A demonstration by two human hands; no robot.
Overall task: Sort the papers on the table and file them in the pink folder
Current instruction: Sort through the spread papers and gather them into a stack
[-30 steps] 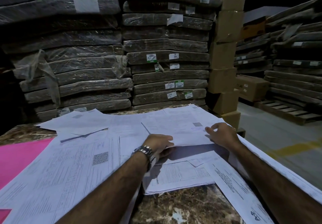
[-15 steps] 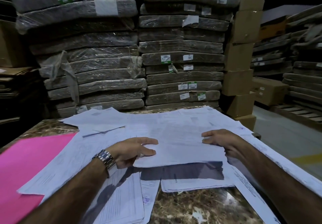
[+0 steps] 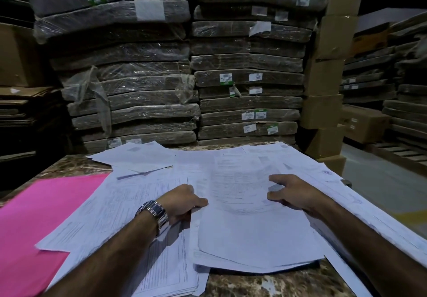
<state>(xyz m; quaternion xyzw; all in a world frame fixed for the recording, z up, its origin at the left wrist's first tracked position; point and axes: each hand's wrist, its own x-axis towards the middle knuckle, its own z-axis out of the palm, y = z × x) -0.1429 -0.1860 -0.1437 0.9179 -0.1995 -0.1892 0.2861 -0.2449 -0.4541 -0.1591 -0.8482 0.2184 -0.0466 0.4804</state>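
Plastic-wrapped bundles (image 3: 138,88) with white labels fill the back of your view. They are piled high in two columns just behind the surface (image 3: 277,283). Brown boxes (image 3: 323,84) stand stacked to the right of them, with more piled goods in the dark beyond.

The surface in front of you is mottled brown stone. Loose papers (image 3: 129,204) cover most of it, overlapping at odd angles and reaching to its far edge and right side.

The folder (image 3: 46,215) lies flat on your left. Its right side is tucked under the nearest sheets, and the rest is bare pink.

Straight ahead of you a stack (image 3: 249,239) of printed sheets lies on top of the spread. Its near edge reaches almost to the bare stone and casts a thin shadow there.

Your left hand (image 3: 182,200) pinches the stack's left edge. The thumb lies flat on top, and the other fingers are tucked below, out of sight.

Your right hand (image 3: 293,192) rests on the stack's right side. The forefinger and thumb are spread apart and point left across the top sheet. The remaining fingers are hidden behind the hand.

A metal watch (image 3: 154,213) sits on your left wrist.
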